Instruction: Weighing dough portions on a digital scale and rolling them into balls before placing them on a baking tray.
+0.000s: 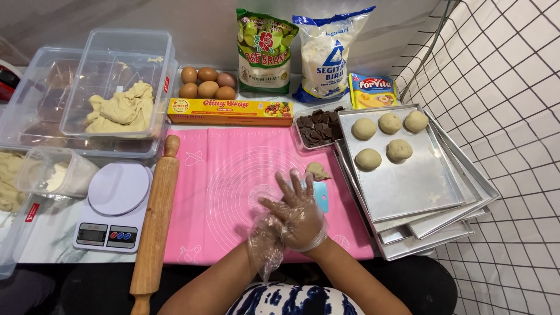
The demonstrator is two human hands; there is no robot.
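Note:
Both my hands wear loose clear plastic gloves and are pressed palm to palm over the pink silicone mat point(204, 192). My right hand point(298, 214) lies on top with its fingers spread. My left hand point(263, 233) sits underneath, mostly covered. Whatever is between the palms is hidden. A small lump of beige dough point(318, 171) and a light blue scraper point(321, 196) lie on the mat just beyond my fingers. To the right, a stack of metal trays point(408, 186) carries several round dough balls point(368, 158) on the top tray.
A wooden rolling pin point(156, 216) lies along the mat's left edge, beside a white kitchen scale point(114, 201). Clear tubs hold dough point(122, 109) at back left. Eggs point(207, 83), a wrap box point(230, 111), chocolate pieces point(318, 125) and two bags line the back. A wire grid point(501, 116) stands at right.

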